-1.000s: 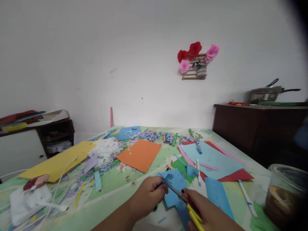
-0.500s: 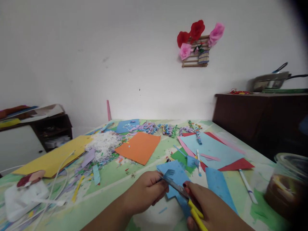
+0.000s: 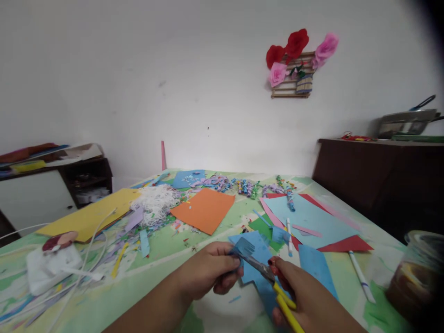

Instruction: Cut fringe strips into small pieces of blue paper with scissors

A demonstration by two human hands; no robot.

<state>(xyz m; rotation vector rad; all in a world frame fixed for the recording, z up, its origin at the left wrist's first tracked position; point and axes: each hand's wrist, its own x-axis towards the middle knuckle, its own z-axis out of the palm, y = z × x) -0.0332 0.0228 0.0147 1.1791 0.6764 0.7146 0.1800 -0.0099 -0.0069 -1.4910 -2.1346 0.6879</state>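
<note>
Between the thumb and fingers of my left hand (image 3: 218, 268) is a small blue paper piece (image 3: 245, 247) with a fringed edge. My right hand (image 3: 300, 286) grips the yellow handles of a pair of scissors (image 3: 284, 303). The scissor blades point up and left, reaching the fringed paper beside my left fingertips. Whether the blades are touching the paper, I cannot tell. Under both hands lies a blue paper sheet (image 3: 267, 284) with a notched edge. Another fringed blue piece (image 3: 280, 234) rests beyond it, and a thin blue sliver (image 3: 235, 299) lies in front.
An orange sheet (image 3: 204, 210) and a heap of white paper shreds (image 3: 156, 203) lie beyond my left hand. Right of my right hand are a blue strip (image 3: 315, 266), a marker (image 3: 361, 277) and a plastic cup of brown liquid (image 3: 412, 282). A white cable (image 3: 88, 249) crosses the left side.
The view has shifted slightly left. The fringed paper in my left hand has turned a little and shows more of its face. Both hands keep their holds.
</note>
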